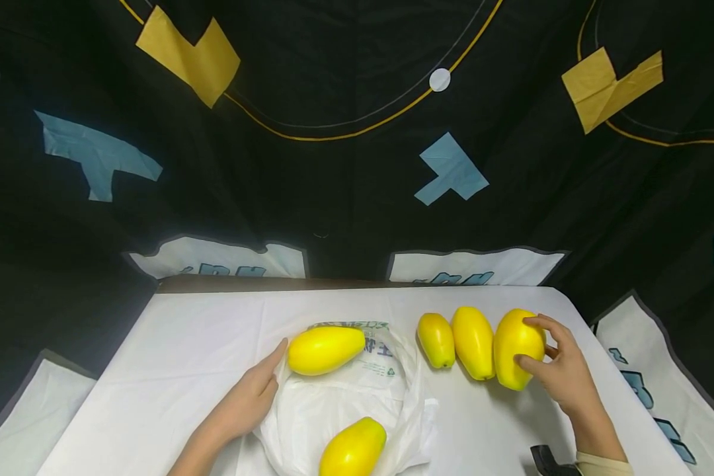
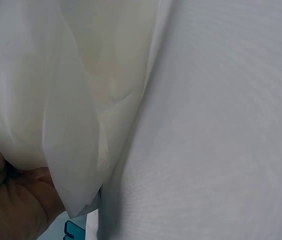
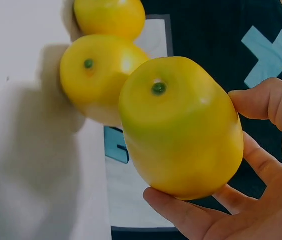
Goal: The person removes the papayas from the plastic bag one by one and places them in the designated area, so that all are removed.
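Observation:
My right hand [image 1: 562, 363] grips a yellow papaya [image 1: 514, 350] at the right end of a row, thumb and fingers on opposite sides. The right wrist view shows the green stem spot of this papaya [image 3: 180, 130] and the fingers spread round its body. At the left side of a white plastic bag [image 1: 300, 410], my left hand [image 1: 250, 400] holds the rim, partly hidden by the plastic in the left wrist view. Inside the bag's mouth lie one papaya [image 1: 326, 350] near the left fingertips and another papaya [image 1: 354, 449] nearer me.
Left of the held fruit, a papaya [image 1: 473, 344] and a smaller papaya [image 1: 436, 340] lie side by side. A white cloth covers the table [image 1: 196, 344]. Behind it hangs a black curtain [image 1: 333, 198] with blue and gold shapes.

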Tool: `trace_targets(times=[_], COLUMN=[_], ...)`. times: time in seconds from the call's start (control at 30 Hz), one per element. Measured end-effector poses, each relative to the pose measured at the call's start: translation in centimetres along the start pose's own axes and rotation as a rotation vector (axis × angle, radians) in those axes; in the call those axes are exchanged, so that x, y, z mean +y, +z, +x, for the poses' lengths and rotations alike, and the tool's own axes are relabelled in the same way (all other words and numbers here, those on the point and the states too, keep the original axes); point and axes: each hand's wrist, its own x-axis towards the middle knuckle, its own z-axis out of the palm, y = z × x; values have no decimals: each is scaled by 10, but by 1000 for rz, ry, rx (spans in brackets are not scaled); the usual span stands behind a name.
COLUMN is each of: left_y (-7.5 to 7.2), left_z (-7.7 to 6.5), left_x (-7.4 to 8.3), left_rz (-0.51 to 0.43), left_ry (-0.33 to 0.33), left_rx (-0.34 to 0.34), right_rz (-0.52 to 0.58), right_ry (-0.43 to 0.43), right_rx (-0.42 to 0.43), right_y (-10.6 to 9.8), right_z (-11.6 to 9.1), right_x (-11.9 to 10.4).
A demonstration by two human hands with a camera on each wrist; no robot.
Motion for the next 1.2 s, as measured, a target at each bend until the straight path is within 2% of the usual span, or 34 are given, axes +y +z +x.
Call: trace_targets(times=[0.33,0.67,0.93,1.2], left_y=[1,3,2,1], left_z=[0,-1,0,0], left_x=[-2,-1,1,1], left_rz=[-17,-15,13,15], left_ry=[10,-2,10,21], left_rx=[11,-7,0,2], right_rz=[-6,-21,-58,-51], right_ry=[34,91,145,193], right_rx=[1,-46,-79,-161], right_y=[-3,4,8,11], right_z=[5,6,6,7], right_x=[18,44,46,41])
